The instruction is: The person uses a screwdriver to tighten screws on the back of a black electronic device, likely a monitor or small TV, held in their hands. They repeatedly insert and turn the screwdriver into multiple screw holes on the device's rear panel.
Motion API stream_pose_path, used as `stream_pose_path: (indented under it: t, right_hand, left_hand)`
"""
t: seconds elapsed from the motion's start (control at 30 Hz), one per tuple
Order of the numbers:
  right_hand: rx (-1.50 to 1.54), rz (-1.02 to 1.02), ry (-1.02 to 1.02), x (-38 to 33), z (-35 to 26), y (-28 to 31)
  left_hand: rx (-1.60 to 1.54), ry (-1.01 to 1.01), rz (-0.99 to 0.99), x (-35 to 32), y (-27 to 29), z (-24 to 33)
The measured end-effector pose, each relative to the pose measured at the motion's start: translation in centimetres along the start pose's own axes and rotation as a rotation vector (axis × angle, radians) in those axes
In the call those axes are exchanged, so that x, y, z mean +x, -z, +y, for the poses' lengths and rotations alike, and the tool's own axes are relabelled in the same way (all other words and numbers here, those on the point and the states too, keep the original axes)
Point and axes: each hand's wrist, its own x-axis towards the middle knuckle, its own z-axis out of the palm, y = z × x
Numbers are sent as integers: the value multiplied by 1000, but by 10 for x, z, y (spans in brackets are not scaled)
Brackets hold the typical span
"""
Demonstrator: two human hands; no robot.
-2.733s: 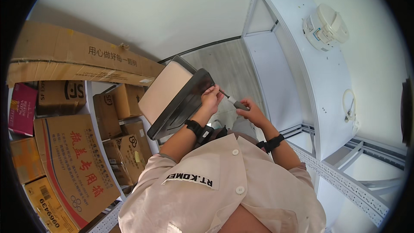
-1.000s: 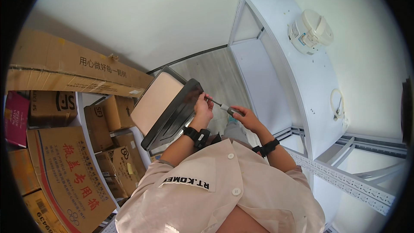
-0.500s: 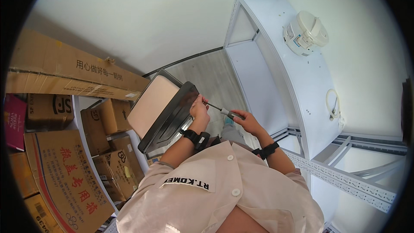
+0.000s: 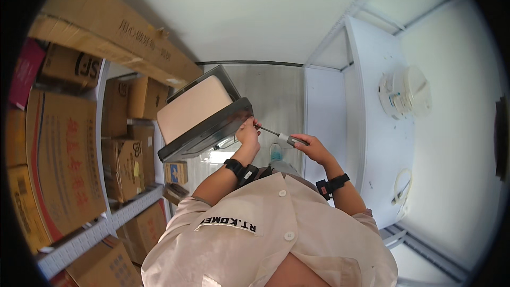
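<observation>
A screwdriver [image 4: 291, 140] with a grey and dark handle is gripped in my right hand [image 4: 314, 150]. Its thin shaft points left toward the corner of a dark panel [image 4: 204, 137]. At that corner my left hand [image 4: 248, 134] is closed, fingers pinched together by the shaft's tip; what they hold is hidden. The panel stands tilted in front of me, joined to a beige padded block [image 4: 194, 108] with a dark frame behind it. Below the panel a bright metal piece shows beside my left wrist.
Shelves on the left hold several cardboard boxes [image 4: 66, 165], with a long carton [image 4: 114, 34] on top. A small box [image 4: 176, 172] is on the floor. To the right, a white shelf [image 4: 374, 149] bears a white lidded bucket [image 4: 404, 93] and a coiled cable [image 4: 402, 188].
My view has turned, so shelves and bucket sit differently in the picture. Both hands keep their places: the right on the screwdriver, the left at the panel's corner.
</observation>
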Motion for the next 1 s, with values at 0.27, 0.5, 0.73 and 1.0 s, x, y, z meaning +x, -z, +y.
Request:
stream_pose_path:
  t: [0.27, 0.5, 0.73, 1.0]
  right_hand:
    - [-179, -179, 60, 23, -25, 51]
    - [-302, -249, 119, 38, -37, 73]
    - [-286, -267, 110, 42, -41, 79]
    - [-286, -281, 131, 42, -43, 75]
  left_hand:
    - [-95, -20, 126, -1, -11, -8]
    - [-227, 78, 101, 2, -18, -6]
    - [-260, 135, 73, 3, -18, -3]
    - [-220, 167, 65, 9, -11, -1]
